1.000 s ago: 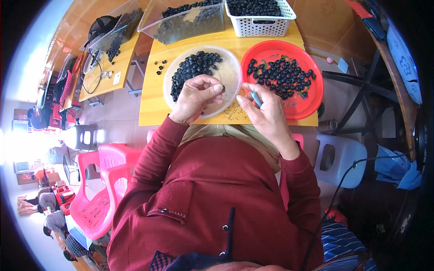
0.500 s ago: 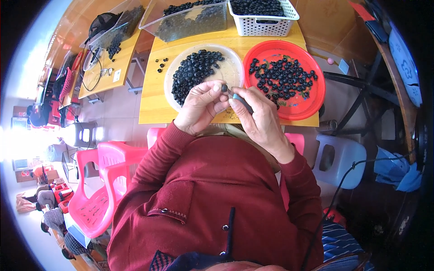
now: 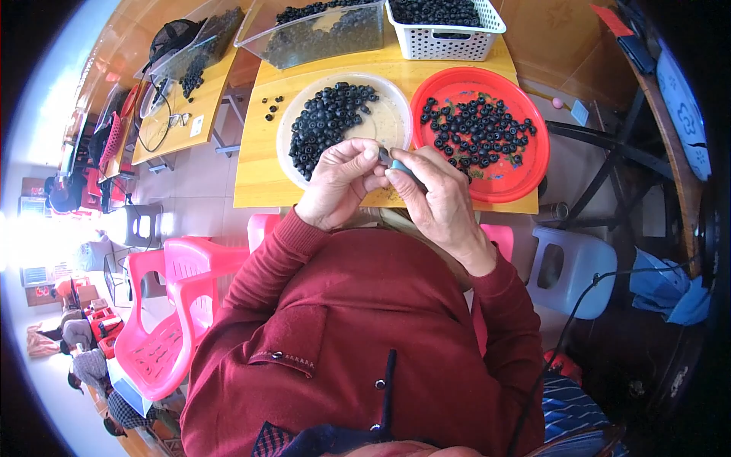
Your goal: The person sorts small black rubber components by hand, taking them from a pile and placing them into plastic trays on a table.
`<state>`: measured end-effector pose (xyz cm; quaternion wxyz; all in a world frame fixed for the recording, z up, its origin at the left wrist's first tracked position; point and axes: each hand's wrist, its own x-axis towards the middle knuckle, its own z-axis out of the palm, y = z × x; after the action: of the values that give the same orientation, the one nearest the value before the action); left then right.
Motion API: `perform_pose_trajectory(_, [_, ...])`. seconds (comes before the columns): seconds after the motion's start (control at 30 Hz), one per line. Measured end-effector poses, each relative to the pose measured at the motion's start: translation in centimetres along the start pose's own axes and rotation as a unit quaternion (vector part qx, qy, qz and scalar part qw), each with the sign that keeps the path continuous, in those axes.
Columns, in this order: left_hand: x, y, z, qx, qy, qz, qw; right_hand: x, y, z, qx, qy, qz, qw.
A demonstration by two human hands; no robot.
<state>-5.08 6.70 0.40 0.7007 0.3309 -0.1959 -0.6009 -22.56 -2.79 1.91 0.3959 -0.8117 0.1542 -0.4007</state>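
Observation:
Over the near edge of the two trays, my left hand [image 3: 340,184] pinches a small dark round bead-like piece [image 3: 383,154] between thumb and fingertips. My right hand [image 3: 440,199] is closed around a short tool with a blue and dark handle [image 3: 406,169]. Its tip meets the piece, and my fingers hide most of it. Behind my left hand lies a pale round tray [image 3: 387,126] with many dark round pieces [image 3: 327,118] heaped on its left. Beside my right hand is a red round tray [image 3: 535,171] with more such pieces [image 3: 480,126], several showing ring-like openings.
At the table's back stand a clear bin [image 3: 320,49] and a white perforated basket [image 3: 449,46], both with dark pieces. A few loose pieces [image 3: 270,109] lie left of the pale tray. Pink chair [image 3: 164,335] and blue stool [image 3: 567,266] flank me; a cable [image 3: 567,327] hangs at right.
The dark piece has turned slightly in my left fingers, and the tool's tip is now closer against it. Both hands stay in nearly the same place.

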Motion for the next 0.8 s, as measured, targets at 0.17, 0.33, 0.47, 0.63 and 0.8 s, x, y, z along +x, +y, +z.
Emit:
perform_pose_trajectory(0.17, [0.0,0.0,0.0,0.013,-0.004,0.016,1.0,0.0,0.1,-0.1,0.0,-0.002,0.006,1.0])
perform_pose_trajectory(0.33, [0.0,0.1,-0.1,0.033,-0.026,0.023,0.999,0.0,0.1,0.0,0.017,0.002,0.008,1.0])
perform_pose_trajectory(0.47, [0.0,0.2,0.2,0.012,-0.017,0.021,1.0,-0.1,-0.2,0.2,0.023,0.011,0.024,0.999])
perform_pose_trajectory(0.63, [-0.8,0.7,0.6,0.066,-0.028,0.038,0.997,0.6,1.5,-1.4,0.003,0.055,0.08,0.995])
perform_pose_trajectory(0.8, [-0.7,0.9,0.7,0.056,-0.006,0.021,0.998,0.7,0.4,-1.0,0.033,0.044,0.063,0.996])
